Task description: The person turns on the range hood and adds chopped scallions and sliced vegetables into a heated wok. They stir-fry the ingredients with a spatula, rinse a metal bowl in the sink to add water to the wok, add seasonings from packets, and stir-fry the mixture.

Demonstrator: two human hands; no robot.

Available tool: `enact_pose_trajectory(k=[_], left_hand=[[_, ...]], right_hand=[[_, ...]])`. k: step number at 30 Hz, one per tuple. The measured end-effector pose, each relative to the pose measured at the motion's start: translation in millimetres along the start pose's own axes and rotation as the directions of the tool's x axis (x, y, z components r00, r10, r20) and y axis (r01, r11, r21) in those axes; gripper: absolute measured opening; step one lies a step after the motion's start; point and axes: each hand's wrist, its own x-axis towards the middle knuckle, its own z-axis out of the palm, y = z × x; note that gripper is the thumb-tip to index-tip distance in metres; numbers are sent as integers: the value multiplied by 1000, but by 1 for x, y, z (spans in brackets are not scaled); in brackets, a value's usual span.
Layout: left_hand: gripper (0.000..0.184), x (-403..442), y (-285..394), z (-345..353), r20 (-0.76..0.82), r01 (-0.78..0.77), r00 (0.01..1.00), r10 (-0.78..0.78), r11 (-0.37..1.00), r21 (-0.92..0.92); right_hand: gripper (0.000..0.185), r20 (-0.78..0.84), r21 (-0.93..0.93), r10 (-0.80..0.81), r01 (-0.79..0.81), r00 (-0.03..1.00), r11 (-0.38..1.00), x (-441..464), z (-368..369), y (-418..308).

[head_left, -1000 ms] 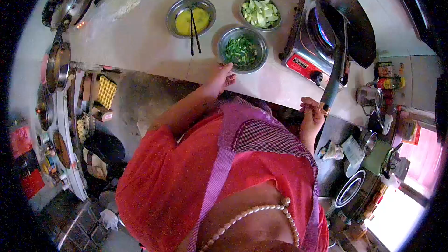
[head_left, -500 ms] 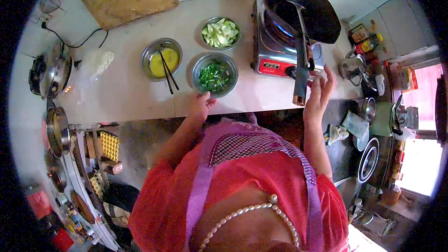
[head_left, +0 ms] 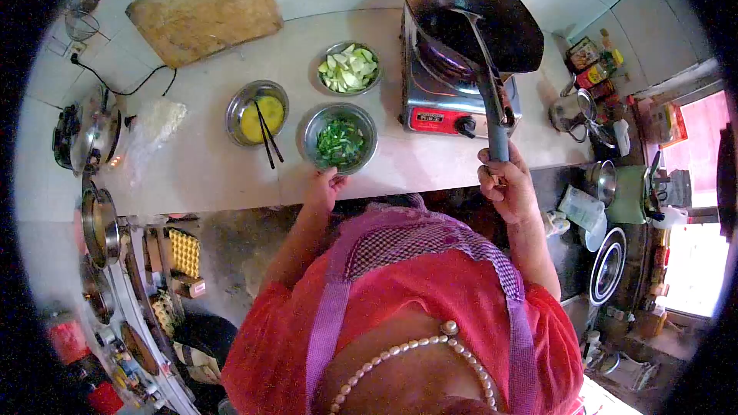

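My left hand [head_left: 324,187] is at the near edge of a metal bowl [head_left: 306,137] of chopped green leaves [head_left: 341,144], its fingertips pinched at the rim. My right hand [head_left: 507,183] is closed around the end of the grey handle [head_left: 499,143] of a dark wok [head_left: 511,15]. A metal spatula [head_left: 478,34] rests inside the wok, its shaft lying along the handle. Under the wok is a gas stove [head_left: 435,101] with a red front panel and black knob.
Behind the greens stands a bowl of pale sliced vegetable [head_left: 350,68]. Left of it, a bowl of yellow beaten egg [head_left: 262,119] holds dark chopsticks [head_left: 266,138]. A cutting board [head_left: 204,8] leans on the wall. Bottles [head_left: 600,73] and a metal pitcher [head_left: 567,113] stand right of the stove.
My right hand, open beside the wok handle before, is now closed on its end. The blue flame seen under the wok no longer shows. The view has shifted slightly.
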Motion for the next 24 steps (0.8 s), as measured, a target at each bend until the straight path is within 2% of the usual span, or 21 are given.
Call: enact_pose_trajectory(k=[2, 5, 6, 7, 8, 9, 10, 11, 12, 14, 17, 21, 24], left_hand=[[23, 18, -17, -22, 60, 0, 998, -1, 1000, 23], [25, 26, -25, -26, -2, -39, 999, 39, 999, -14], [26, 29, -31, -33, 50, -246, 969, 241, 937, 247], [26, 29, -36, -38, 149, -428, 900, 409, 769, 474], [26, 30, -41, -42, 142, -430, 899, 415, 769, 473], [26, 26, -39, -39, 134, -431, 897, 421, 769, 472], [26, 26, -33, -35, 23, -262, 964, 264, 935, 240], [27, 24, -28, -32, -39, -77, 996, 76, 997, -28], [27, 16, -22, -23, -75, -84, 994, 80, 995, -58], [27, 3, -13, 0, -142, -101, 986, 85, 988, -115], [27, -5, -9, 10, -104, -88, 992, 78, 991, -102], [26, -11, -9, 18, -70, -82, 994, 83, 997, 13], [25, -13, -14, 19, -38, -108, 994, 107, 994, -12]], right_hand=[[41, 49, -29, 17, -15, 999, 999, -1, -10, -4], [40, 81, -49, 39, -35, 996, 998, 0, -17, -8], [42, 89, -62, 39, -34, 995, 997, 0, -17, -10], [43, 96, -77, 43, -35, 994, 996, -2, -17, -13], [46, 104, -94, 49, -39, 993, 995, -3, -18, -15], [49, 49, -192, -68, 76, 996, 978, 1, -22, -12], [52, 6, -291, -190, 183, 982, 939, 7, -28, -5], [56, -24, -391, -313, 280, 949, 877, 11, -32, -2], [57, 15, -551, -468, 398, 884, 734, 14, -30, -6], [59, 174, -781, -707, 533, 686, 326, 20, -21, -19], [59, 353, -906, -616, 422, 704, -36, 30, -6, -48], [61, 372, -872, -447, 471, 813, 131, 61, -30, -62], [62, 277, -959, -435, 277, 856, -65, 60, -44, -84]])
